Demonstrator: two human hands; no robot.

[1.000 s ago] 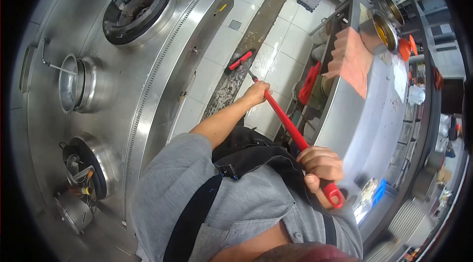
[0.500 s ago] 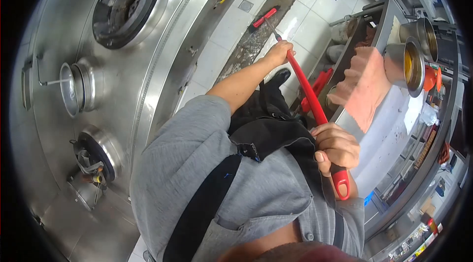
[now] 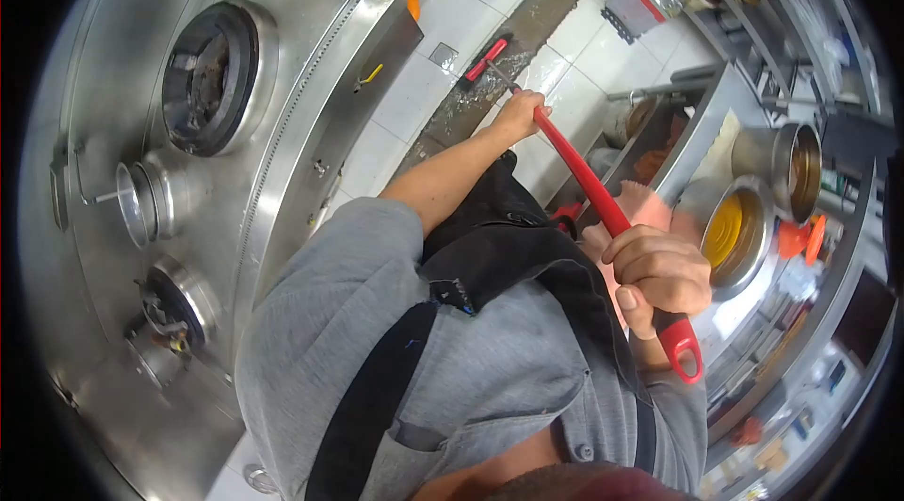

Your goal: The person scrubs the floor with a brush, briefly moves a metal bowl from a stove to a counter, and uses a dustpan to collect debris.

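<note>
A long-handled floor brush with a red handle (image 3: 589,176) slants across the front of my body. Its red head with a dark edge (image 3: 488,59) rests on the wet, dark strip of floor (image 3: 537,16). My left hand (image 3: 521,116) is wrapped round the lower part of the handle, where it meets the thin metal shaft. Near the top end my right hand (image 3: 659,275) grips the handle, and the red hanging loop sticks out below that fist. Fingers of both hands are closed on it.
At left runs a steel cooking range (image 3: 311,115) with round burners. To the right, a counter holds a pot of yellow liquid (image 3: 749,247), another metal pot (image 3: 800,171) and a pink cloth (image 3: 645,206). Farther ahead a grey-and-red container (image 3: 640,7) stands on white tiles.
The brush head has shifted slightly farther along the dark floor strip. My right hand sits farther right in view, nearer the pots. The whole view has turned a little; both hands keep their grip.
</note>
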